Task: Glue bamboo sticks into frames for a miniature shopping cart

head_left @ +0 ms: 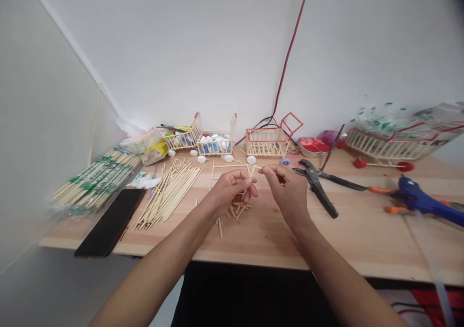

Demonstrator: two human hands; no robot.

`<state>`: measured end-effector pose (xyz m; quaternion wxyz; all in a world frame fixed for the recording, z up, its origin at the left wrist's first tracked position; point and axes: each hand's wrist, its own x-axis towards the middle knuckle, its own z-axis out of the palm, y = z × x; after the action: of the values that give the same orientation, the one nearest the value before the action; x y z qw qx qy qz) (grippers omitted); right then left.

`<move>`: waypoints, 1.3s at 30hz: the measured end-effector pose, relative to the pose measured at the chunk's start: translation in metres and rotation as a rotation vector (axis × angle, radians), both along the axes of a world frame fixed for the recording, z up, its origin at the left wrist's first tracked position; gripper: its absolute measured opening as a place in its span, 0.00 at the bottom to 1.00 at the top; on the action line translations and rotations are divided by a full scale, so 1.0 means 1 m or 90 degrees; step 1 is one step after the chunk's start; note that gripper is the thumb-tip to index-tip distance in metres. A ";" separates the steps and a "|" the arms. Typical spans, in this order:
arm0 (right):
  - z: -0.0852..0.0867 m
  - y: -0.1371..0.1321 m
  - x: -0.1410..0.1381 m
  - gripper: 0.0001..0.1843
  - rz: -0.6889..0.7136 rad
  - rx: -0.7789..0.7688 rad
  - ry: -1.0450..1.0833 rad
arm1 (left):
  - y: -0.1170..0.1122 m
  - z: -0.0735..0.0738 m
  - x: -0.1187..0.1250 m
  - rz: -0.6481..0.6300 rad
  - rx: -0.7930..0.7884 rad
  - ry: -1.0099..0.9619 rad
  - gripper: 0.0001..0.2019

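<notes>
Over the middle of the table, my left hand (235,188) is closed on a thin wooden stick (252,171) that slants upward from its fingers. My right hand (285,186), just beside it, pinches a short piece of stick (258,167). The two pieces meet at an angle between my hands; whether they are joined is too small to tell. Beneath my left hand lie short cut sticks (239,212), partly hidden by it. A thin stick frame (213,168) lies flat behind it.
Loose sticks (168,191), a black phone (110,223) and packaged chopsticks (97,179) lie left. Small stick carts (268,143) line the wall. To the right are pliers (317,187), a blue glue gun (416,196), a red paint tub (313,146) and a larger cart (380,148).
</notes>
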<state>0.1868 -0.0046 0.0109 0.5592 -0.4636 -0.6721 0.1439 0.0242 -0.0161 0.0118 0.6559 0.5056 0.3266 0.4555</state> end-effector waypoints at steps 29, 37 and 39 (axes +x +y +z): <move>0.001 0.000 0.000 0.13 -0.004 -0.010 -0.008 | 0.000 0.000 0.000 0.003 -0.002 0.005 0.18; 0.001 0.000 -0.001 0.14 -0.007 -0.013 -0.009 | 0.000 -0.001 -0.001 0.001 0.000 0.006 0.19; 0.001 0.000 0.000 0.14 -0.009 -0.013 -0.010 | 0.000 -0.001 -0.001 0.000 -0.001 0.006 0.19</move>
<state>0.1863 -0.0042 0.0116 0.5502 -0.4752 -0.6716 0.1432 0.0232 -0.0158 0.0109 0.6550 0.5072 0.3300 0.4527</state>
